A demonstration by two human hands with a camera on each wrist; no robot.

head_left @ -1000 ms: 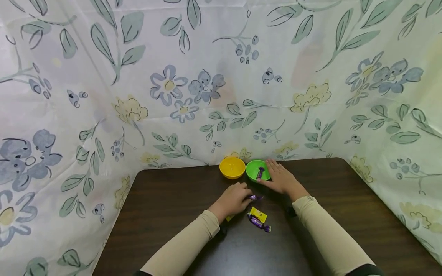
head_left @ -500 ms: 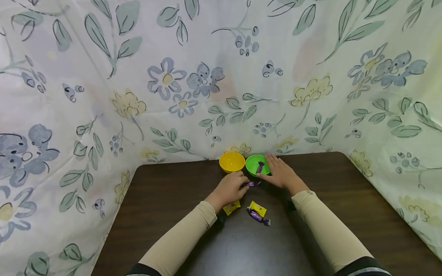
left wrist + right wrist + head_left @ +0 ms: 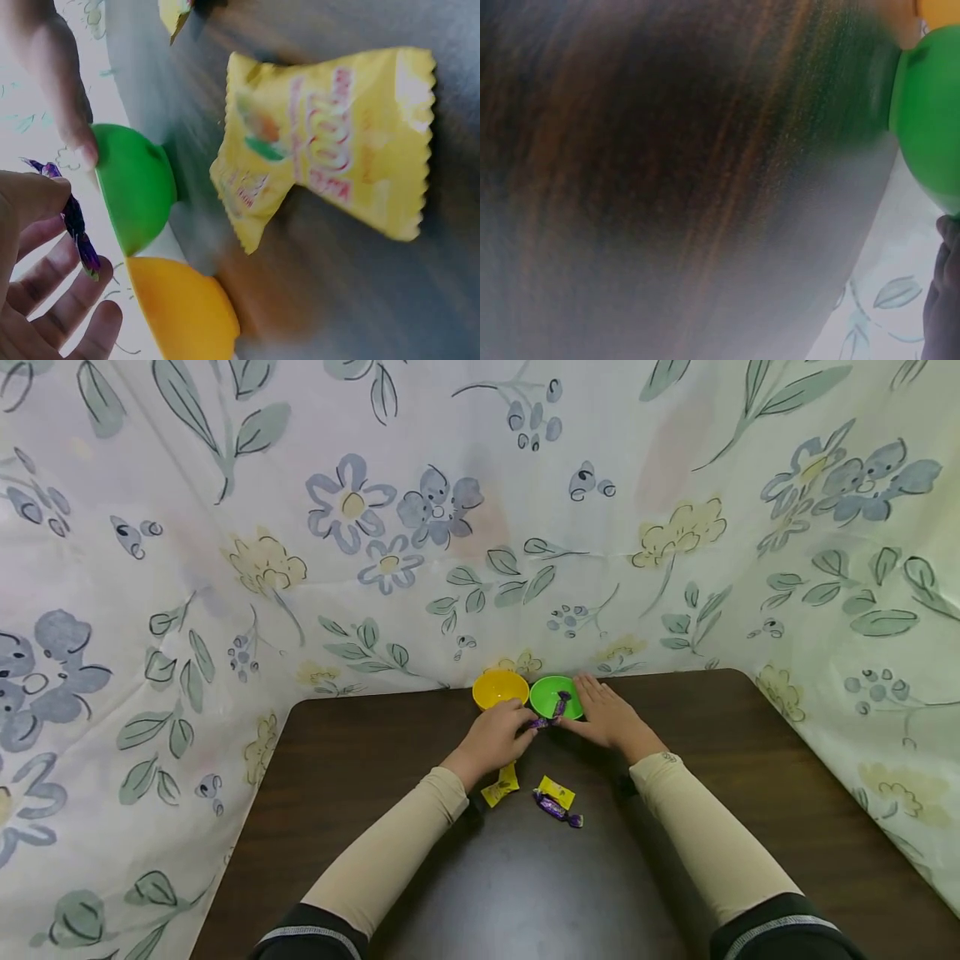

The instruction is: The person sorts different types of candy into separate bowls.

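Note:
My left hand (image 3: 495,735) pinches a purple-wrapped candy (image 3: 77,225) between thumb and fingers, close to the front rim of the green bowl (image 3: 547,687). Inside that bowl lies another purple-wrapped candy (image 3: 562,703). My right hand (image 3: 611,720) rests against the bowl's right side, fingers straight along the rim and thumb at the front. The yellow bowl (image 3: 491,687) stands beside the green one, just behind my left hand. Below my left wrist lies a yellow candy packet (image 3: 322,135).
On the dark wooden table (image 3: 420,910), a second yellow packet (image 3: 557,792) lies against a purple candy (image 3: 553,806), nearer to me than the bowls. A floral cloth (image 3: 390,610) hangs along the table's back and sides.
My left hand has carried the purple candy away from me, up to the green bowl's rim, uncovering the left yellow packet. My right hand stays at the bowl. The head view has tilted down.

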